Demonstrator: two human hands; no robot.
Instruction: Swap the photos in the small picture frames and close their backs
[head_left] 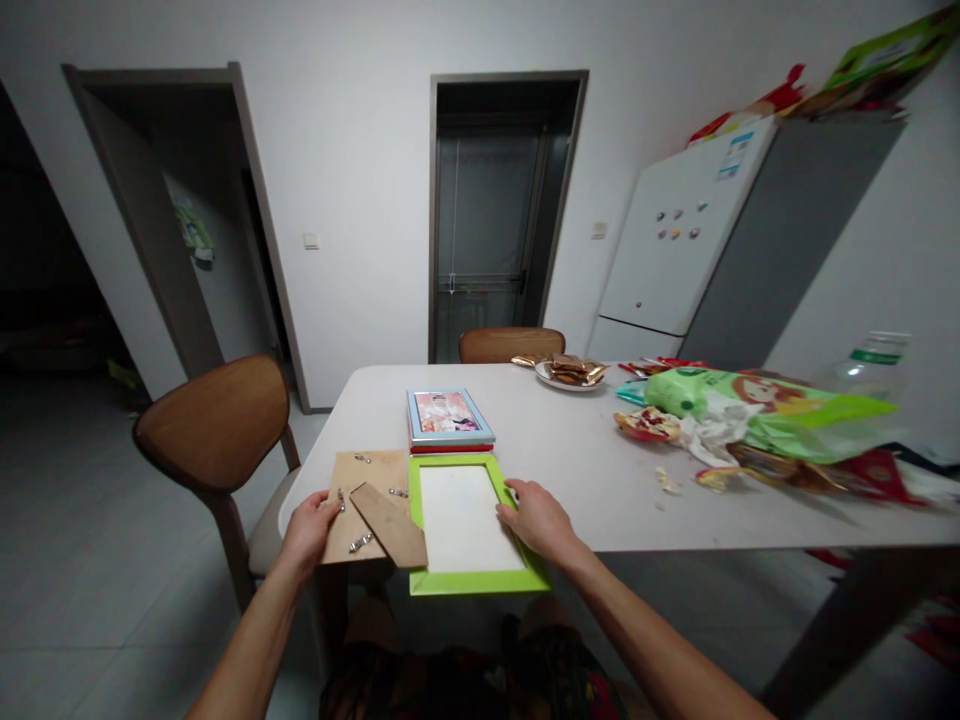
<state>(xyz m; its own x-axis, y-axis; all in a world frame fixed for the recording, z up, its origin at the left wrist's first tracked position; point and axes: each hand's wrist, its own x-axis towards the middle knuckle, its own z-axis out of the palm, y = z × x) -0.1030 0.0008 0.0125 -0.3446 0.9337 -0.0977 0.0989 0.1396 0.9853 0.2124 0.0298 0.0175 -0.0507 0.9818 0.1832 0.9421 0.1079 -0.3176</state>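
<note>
My left hand (309, 532) grips the left edge of a brown picture-frame backing board (347, 521), thumb on top. The board has several metal clips and a tilted stand leg (390, 524) on its face. My right hand (541, 518) is closed on the right side of a lime-green picture frame (480, 582), its fingertips over the inner edge. Through the frame's opening shows a plain white surface. Board and frame lie side by side at the table's front edge, the frame jutting past it. Just behind the frame is a stack of picture frames, a light blue one (450, 438) on top.
On the white table (517, 420) a plate of wrapped snacks (571, 374) stands at the back. To the right lie an opened pomegranate (649, 424), crumpled tissue (716, 428), a green snack bag (780, 395) and a clear bottle (870, 370). Wooden chairs (217, 425) flank the table's left and far sides.
</note>
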